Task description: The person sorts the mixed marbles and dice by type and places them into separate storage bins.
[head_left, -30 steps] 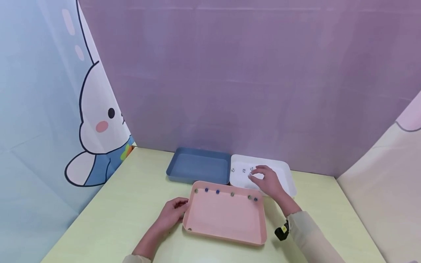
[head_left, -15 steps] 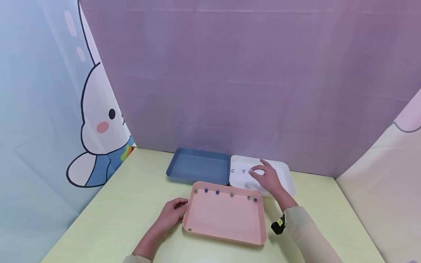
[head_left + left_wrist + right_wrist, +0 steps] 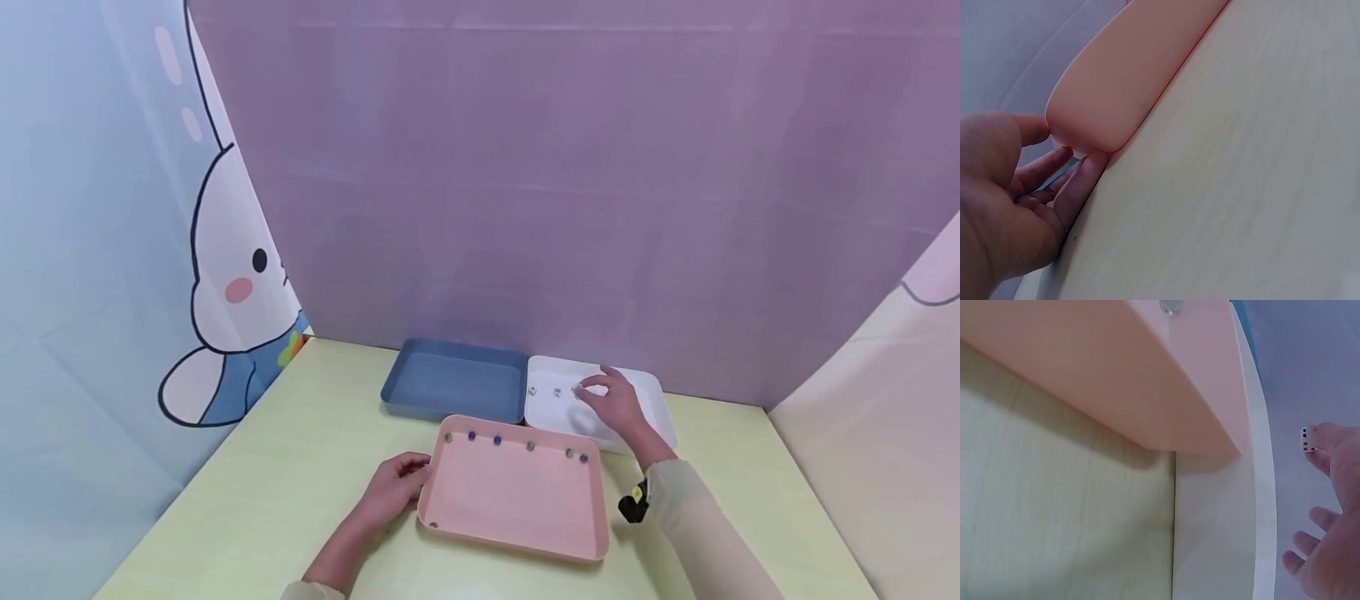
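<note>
My right hand [image 3: 618, 407] is over the white tray [image 3: 654, 400], pinching a small white die [image 3: 1305, 439] between thumb and forefinger, its other fingers spread. Red and blue dots show on the die. Two more dice, one at the left side [image 3: 532, 391] and one nearer the middle [image 3: 557, 392], lie in that tray. On the left, my left hand [image 3: 390, 493] grips the left edge of the pink tray [image 3: 517, 500], its fingertips against the outer wall in the left wrist view. Several green and blue beads, one of them blue [image 3: 497, 440], lie mostly along the pink tray's far side.
A blue tray [image 3: 456, 379] stands at the back, touching the white one. The pink tray is in front of both. Behind the pale table [image 3: 300, 450] hangs a purple cloth [image 3: 525, 183], with printed cloth at both sides.
The right hand's fingers have shifted slightly up and back over the white tray, and the forefinger and thumb now hold a die off its floor. The left hand and pink tray have stayed in place.
</note>
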Tool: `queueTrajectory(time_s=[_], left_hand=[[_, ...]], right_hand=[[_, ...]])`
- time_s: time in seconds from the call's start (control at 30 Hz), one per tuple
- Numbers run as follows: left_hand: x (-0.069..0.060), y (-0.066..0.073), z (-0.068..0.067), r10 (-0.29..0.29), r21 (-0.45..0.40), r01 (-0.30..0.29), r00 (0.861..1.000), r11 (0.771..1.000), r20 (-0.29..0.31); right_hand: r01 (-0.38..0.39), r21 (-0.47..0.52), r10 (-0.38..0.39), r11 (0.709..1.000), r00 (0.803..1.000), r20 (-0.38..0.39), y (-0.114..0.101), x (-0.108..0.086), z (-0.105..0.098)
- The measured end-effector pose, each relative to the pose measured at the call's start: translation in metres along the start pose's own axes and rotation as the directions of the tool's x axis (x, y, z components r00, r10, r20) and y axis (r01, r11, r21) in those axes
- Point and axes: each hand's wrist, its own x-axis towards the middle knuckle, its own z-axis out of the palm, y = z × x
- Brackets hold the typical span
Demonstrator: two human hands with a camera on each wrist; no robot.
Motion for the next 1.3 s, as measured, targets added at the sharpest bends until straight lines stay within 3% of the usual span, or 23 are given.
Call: queueTrajectory(time_s=[0.5,0.77,1.3], left_hand=[[0.001,-0.003,-0.002,0.002,-0.005,-0.002,1.0,1.0,0.016],[-0.001,-0.003,-0.002,0.002,-0.013,-0.002,1.0,1.0,0.013],[0.0,-0.003,-0.001,0.02,-0.005,-0.02,1.0,1.0,0.012]], right_hand=[[-0.061,-0.029,0.062,0.998,0.998,0.033,0.01,0.002,0.003],[-0.043,-0.051,0.045,0.998,0.998,0.043,0.013,0.002,0.005],[-0.099,-0.025,0.1,0.995,0.994,0.05,0.02,-0.01,0.003]])
